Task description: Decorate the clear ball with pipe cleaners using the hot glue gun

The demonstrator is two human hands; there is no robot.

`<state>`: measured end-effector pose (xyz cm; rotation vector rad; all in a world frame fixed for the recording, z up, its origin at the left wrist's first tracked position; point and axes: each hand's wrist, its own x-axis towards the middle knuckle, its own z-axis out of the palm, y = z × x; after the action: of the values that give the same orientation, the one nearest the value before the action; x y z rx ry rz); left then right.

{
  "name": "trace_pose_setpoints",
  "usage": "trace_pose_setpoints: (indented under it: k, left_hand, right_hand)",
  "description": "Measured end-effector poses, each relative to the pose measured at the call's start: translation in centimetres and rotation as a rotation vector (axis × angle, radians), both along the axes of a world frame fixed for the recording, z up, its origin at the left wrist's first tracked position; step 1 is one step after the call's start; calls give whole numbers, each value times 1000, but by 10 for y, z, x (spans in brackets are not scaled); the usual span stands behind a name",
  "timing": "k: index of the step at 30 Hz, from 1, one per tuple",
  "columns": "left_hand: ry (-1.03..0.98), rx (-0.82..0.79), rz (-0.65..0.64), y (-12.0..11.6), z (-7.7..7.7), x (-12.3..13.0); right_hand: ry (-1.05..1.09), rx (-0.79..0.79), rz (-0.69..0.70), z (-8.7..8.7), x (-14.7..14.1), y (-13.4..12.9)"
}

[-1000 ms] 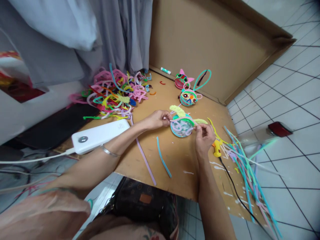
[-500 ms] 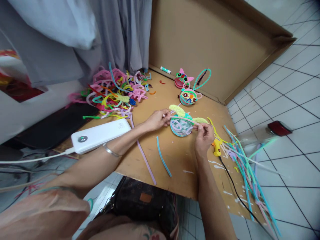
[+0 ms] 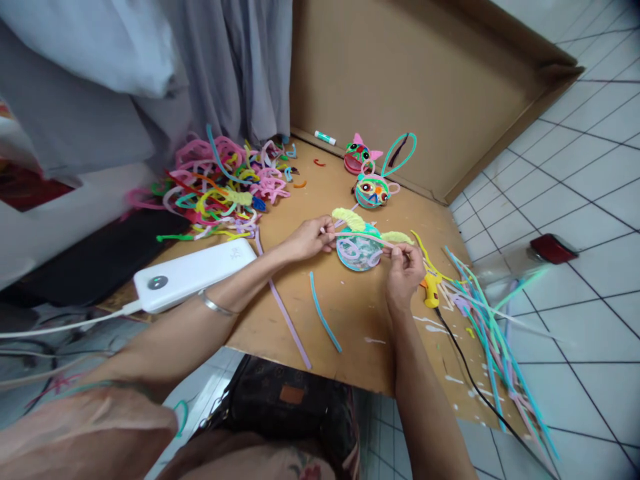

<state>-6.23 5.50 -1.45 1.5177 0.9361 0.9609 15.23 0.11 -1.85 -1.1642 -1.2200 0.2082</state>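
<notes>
Pinching a pink pipe cleaner (image 3: 363, 236) at its two ends, the left hand (image 3: 315, 239) and right hand (image 3: 405, 265) stretch it across the upper part of a round craft face (image 3: 361, 259); whether it touches cannot be told. The face sits mid-surface (image 3: 373, 317), with fuzzy yellow ears (image 3: 349, 219) and lilac curls.

The glue stick (image 3: 325, 138) by the cardboard panel (image 3: 390, 73) has a green label too small to read. The white power bank (image 3: 195, 275) bears a blurred display and a pale, illegible mark; the dark monogram-patterned handbag (image 3: 270, 417) below the front edge carries a tan patch.

Room to move lies between the forearms, where a blue pipe cleaner (image 3: 323, 313) rests beside a lilac pipe cleaner (image 3: 289, 320) reaching almost to the front edge. Just right of the right hand stands the yellow hot-glue gun (image 3: 431, 292), its black cord trailing over the edge; beside it, a pipe-cleaner bundle (image 3: 464, 305) also overhangs. A tangled pile (image 3: 225, 173) crowds the left.
</notes>
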Motion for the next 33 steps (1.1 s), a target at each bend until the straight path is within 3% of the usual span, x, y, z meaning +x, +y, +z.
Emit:
trace_pose_setpoints:
  k: [20,33]
  left_hand:
    - [-15,-16,-29,5,-6,-4]
    - [39,-1,-2,2,-2,-4]
  right_hand:
    - [9,-4,144,3,1,-4]
    - [-61,15,7,-8,4,3]
